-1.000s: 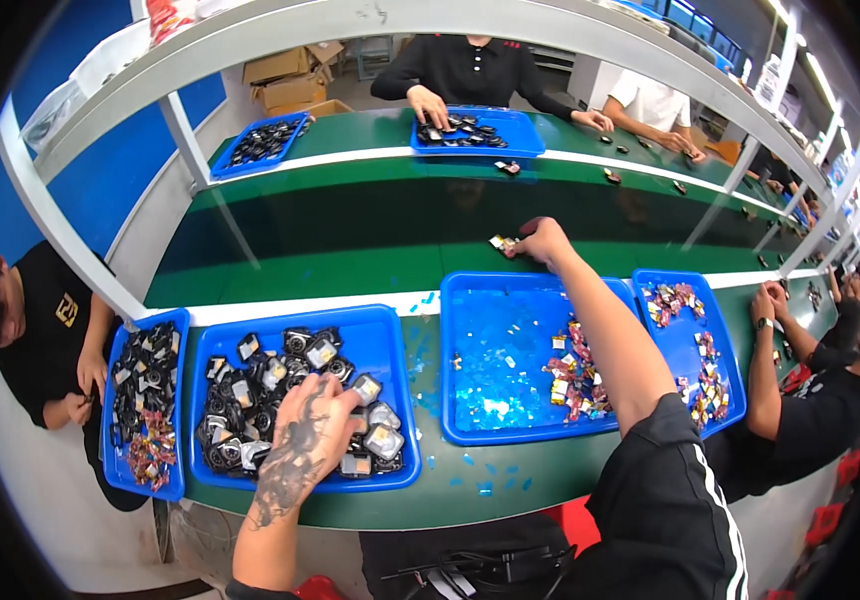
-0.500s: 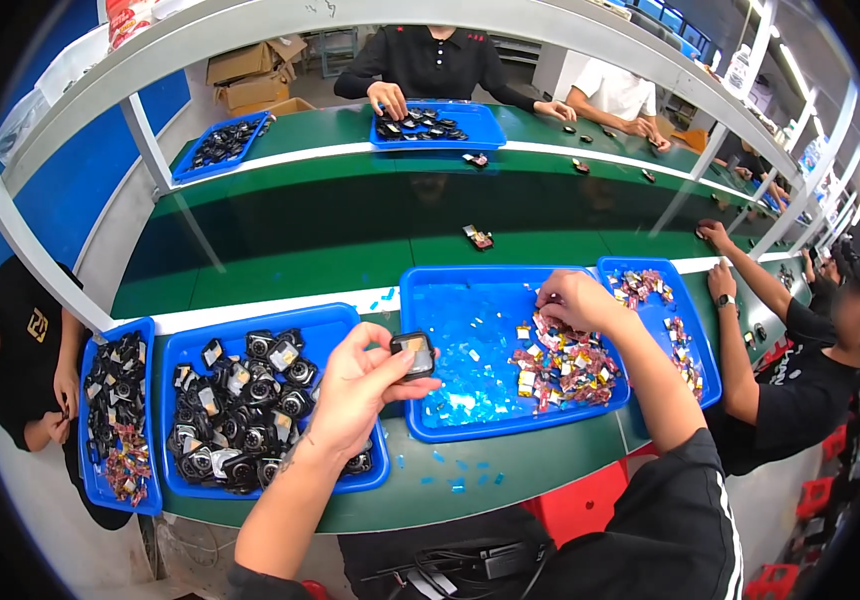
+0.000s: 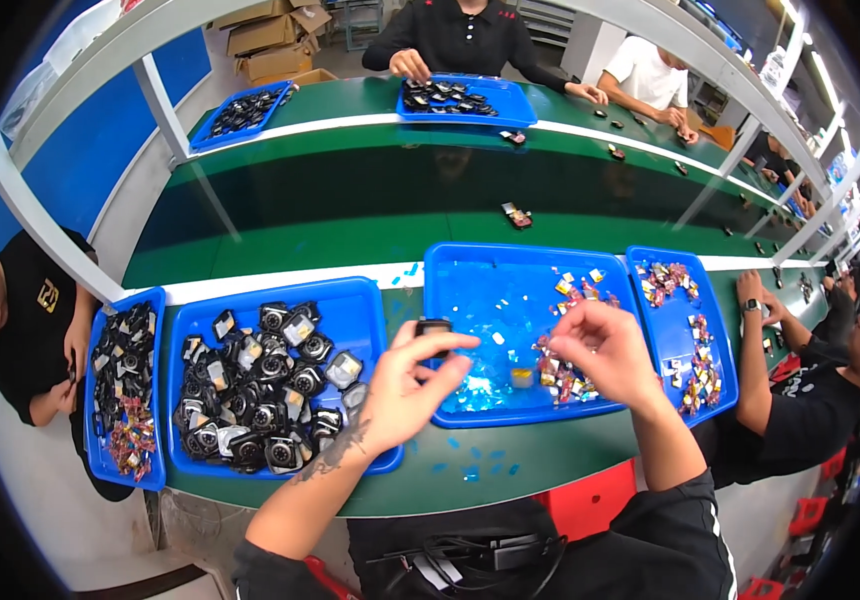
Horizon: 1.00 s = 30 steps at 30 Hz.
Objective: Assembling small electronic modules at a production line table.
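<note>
My left hand (image 3: 410,385) is closed on a black watch case (image 3: 434,328), held by its fingers over the left edge of the middle blue tray (image 3: 533,415). Over that tray's right half, my right hand (image 3: 610,355) has thumb and fingertips drawn together; what they pinch, if anything, is too small to make out. Beneath it lies a pile of small parts (image 3: 565,385) in red, yellow and white. A small yellowish piece (image 3: 521,377) shows blurred left of the pile. Blue film scraps (image 3: 470,390) cover the tray's left half.
A blue tray (image 3: 378,310) of black watch cases (image 3: 250,395) stands left, with a narrower mixed tray (image 3: 158,400) beyond. Another tray (image 3: 685,330) of small parts is right. Across the green belt (image 3: 350,220), people work; one sits at each side. White frame posts (image 3: 40,220) rise around.
My right hand has lifted off the pile and come nearer my left hand. The left hand has turned, so the watch case faces differently. The whole view has shifted slightly.
</note>
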{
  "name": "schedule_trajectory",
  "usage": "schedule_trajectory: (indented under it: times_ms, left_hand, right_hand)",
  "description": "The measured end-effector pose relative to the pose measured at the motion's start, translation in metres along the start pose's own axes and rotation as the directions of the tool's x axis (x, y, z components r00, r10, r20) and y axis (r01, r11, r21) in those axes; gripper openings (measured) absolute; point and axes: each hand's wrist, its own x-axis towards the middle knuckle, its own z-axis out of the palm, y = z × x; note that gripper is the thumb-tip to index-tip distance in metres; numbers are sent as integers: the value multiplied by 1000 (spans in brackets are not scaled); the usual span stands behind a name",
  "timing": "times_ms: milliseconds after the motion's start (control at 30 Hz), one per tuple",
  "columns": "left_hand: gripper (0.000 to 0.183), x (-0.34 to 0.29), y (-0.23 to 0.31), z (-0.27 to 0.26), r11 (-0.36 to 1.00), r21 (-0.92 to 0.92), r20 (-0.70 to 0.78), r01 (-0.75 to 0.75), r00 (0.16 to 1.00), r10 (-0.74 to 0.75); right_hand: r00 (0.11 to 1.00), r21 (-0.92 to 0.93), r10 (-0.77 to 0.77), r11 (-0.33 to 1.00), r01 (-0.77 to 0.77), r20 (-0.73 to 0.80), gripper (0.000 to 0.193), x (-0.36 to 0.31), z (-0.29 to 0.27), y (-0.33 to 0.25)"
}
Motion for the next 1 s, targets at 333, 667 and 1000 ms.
schedule_trajectory:
  times_ms: [333, 667, 1000]
  left_hand:
    - [13, -7, -1, 8, 991, 105, 41, -78, 996, 75]
    - [12, -7, -10, 6, 997, 75, -112, -26, 993, 34]
    - [15, -6, -13, 5, 917, -320, 246, 238, 956, -163]
  right_hand:
    - [992, 209, 0, 978, -27, 128, 13, 3, 51, -11]
    - [836, -492, -539, 703, 514, 103, 13, -7, 69, -13]
    - [971, 334, -174, 936, 112, 162, 22, 3, 64, 21]
